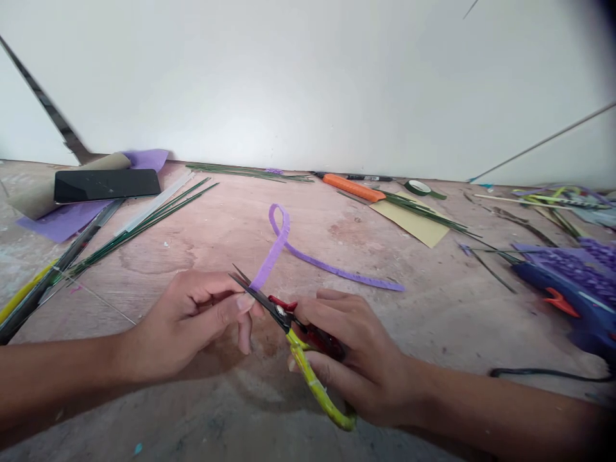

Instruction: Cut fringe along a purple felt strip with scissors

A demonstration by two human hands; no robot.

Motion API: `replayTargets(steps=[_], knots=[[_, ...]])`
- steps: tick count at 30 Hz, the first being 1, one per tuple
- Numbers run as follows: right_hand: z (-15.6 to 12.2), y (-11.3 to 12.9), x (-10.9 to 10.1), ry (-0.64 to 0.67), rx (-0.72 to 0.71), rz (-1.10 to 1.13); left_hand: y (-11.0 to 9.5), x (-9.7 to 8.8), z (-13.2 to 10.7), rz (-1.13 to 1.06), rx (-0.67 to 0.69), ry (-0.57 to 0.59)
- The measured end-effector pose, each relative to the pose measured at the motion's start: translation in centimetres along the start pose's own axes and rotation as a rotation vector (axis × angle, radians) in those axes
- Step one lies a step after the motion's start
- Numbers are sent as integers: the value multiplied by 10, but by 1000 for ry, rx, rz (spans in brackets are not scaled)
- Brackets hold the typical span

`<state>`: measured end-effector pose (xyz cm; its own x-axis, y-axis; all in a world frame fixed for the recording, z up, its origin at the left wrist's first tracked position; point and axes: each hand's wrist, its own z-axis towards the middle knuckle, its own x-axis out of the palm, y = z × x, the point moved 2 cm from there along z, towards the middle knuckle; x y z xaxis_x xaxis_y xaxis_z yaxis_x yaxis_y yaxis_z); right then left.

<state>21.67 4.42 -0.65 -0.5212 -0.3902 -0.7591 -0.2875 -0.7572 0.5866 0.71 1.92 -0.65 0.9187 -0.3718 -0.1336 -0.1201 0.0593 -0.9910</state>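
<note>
My left hand pinches the near end of a long purple paper strip between thumb and fingers. The strip loops away over the wooden table and trails to the right. My right hand grips small scissors with yellow-green and red handles. Their dark blades are parted and meet the strip right beside my left fingertips.
A black phone lies on purple paper at the back left, beside green wire stems. An orange cutter, green tape roll and tan card sit at the back. A blue glue gun rests at right.
</note>
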Motion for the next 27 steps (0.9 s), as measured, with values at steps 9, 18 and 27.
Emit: replayTargets(steps=[9, 18, 27], knots=[[0, 1, -1, -23, 91, -20, 2, 0, 1, -85, -68, -36], [0, 1, 0, -4, 79, -46, 3, 0, -1, -74, -50, -35], [0, 2, 0, 5, 41, -24, 2, 0, 0, -63, -58, -39]])
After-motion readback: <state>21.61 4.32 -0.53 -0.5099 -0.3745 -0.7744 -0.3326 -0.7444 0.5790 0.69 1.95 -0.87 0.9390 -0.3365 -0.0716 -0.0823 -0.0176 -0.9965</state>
